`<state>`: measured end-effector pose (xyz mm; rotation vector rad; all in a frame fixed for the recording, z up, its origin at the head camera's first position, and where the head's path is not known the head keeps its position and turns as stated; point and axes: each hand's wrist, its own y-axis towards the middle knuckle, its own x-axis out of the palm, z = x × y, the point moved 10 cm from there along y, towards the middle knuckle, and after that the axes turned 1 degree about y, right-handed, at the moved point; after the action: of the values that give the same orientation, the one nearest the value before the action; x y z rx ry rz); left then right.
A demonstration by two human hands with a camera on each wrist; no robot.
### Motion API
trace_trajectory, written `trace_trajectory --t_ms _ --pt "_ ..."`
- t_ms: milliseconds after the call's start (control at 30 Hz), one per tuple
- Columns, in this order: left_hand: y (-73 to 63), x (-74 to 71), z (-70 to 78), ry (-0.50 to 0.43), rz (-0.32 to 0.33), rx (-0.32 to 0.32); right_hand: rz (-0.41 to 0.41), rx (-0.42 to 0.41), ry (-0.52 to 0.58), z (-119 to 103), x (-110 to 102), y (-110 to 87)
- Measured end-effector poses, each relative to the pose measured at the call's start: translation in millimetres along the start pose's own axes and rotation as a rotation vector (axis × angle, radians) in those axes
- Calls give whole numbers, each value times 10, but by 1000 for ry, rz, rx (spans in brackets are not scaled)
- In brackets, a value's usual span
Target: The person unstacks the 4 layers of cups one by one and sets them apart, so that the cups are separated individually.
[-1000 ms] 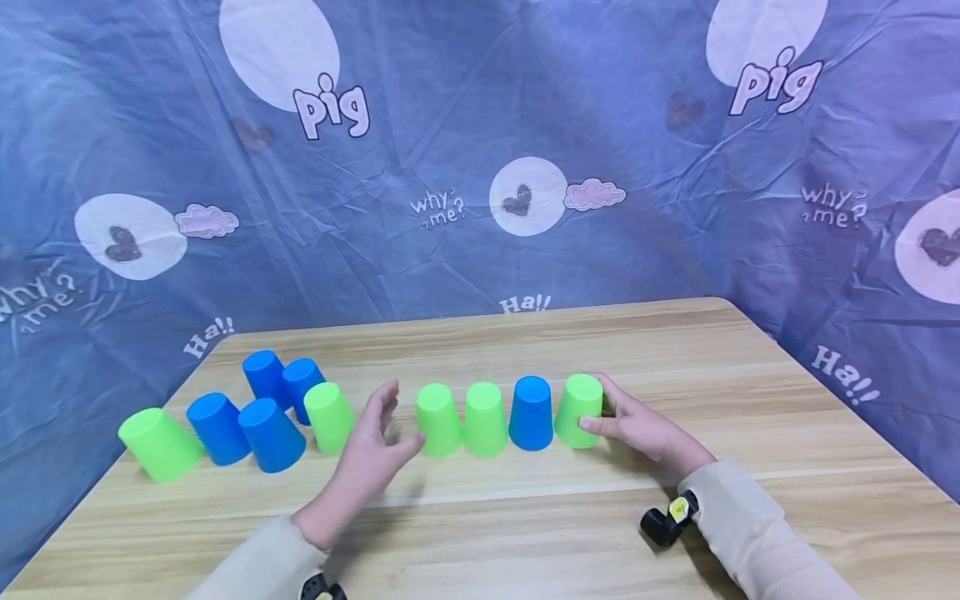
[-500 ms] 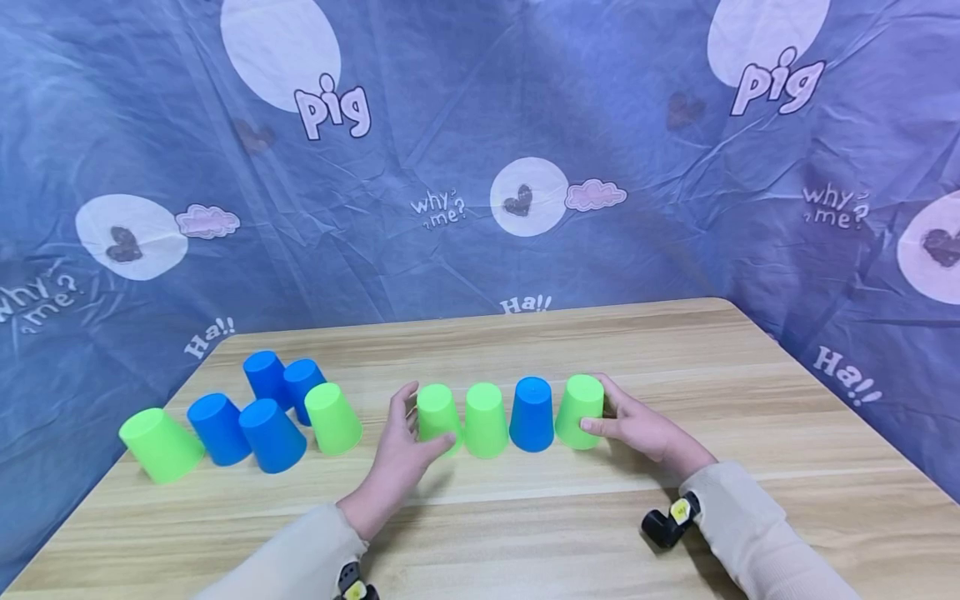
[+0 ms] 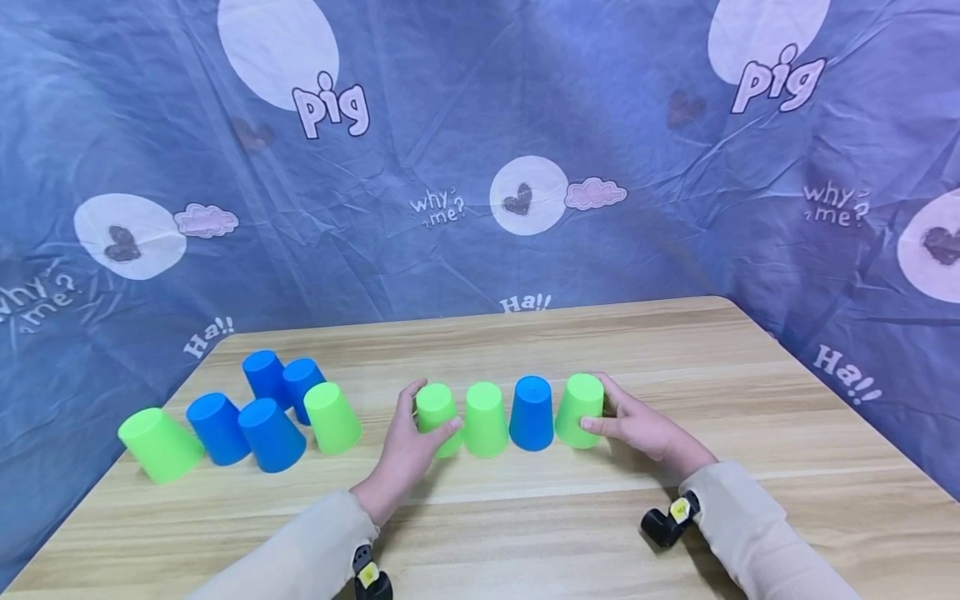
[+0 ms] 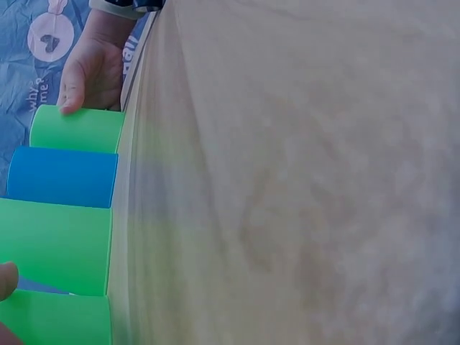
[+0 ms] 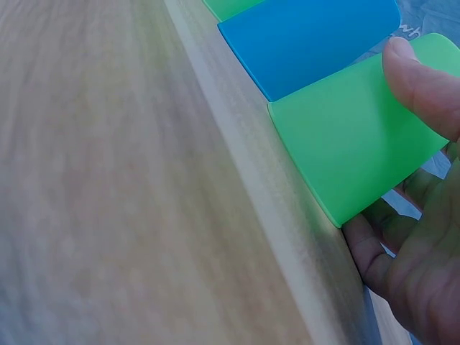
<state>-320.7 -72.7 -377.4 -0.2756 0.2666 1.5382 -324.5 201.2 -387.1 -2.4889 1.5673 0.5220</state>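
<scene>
Four-part row aside, several upside-down plastic cups stand mid-table in one line. At its left end is a green cup [image 3: 435,408], gripped by my left hand [image 3: 408,442] with the thumb across its front and fingers behind its left side. Beside it stand a second green cup [image 3: 485,421] and a blue cup [image 3: 532,414]. My right hand [image 3: 641,425] holds the green cup [image 3: 576,412] at the right end, its thumb [image 5: 417,83] on the front. In the right wrist view, the other fingers reach behind and below that cup [image 5: 352,133].
To the left, more upside-down cups stand grouped: a green cup [image 3: 160,446], a green cup [image 3: 333,419] and several blue cups [image 3: 272,437]. The wood-grain table [image 3: 525,525] ends at a blue printed cloth [image 3: 420,258] behind.
My left hand has moved right, from the gap beside the row onto the leftmost green cup, and closed around it. The right hand keeps its hold, and the cups have stayed in place.
</scene>
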Motion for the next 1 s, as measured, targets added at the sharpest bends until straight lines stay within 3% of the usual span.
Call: trace_trajectory --t_ms 367,633,1000 --pt "18 14 -56 -15 -15 -5 3 4 -18 -1 -2 1" --pt "-10 -29 -25 -27 9 -3 -7 -7 -4 -9 7 5" --pt "-81 -260 295 -31 57 167 -11 -15 -12 -20 10 -4"
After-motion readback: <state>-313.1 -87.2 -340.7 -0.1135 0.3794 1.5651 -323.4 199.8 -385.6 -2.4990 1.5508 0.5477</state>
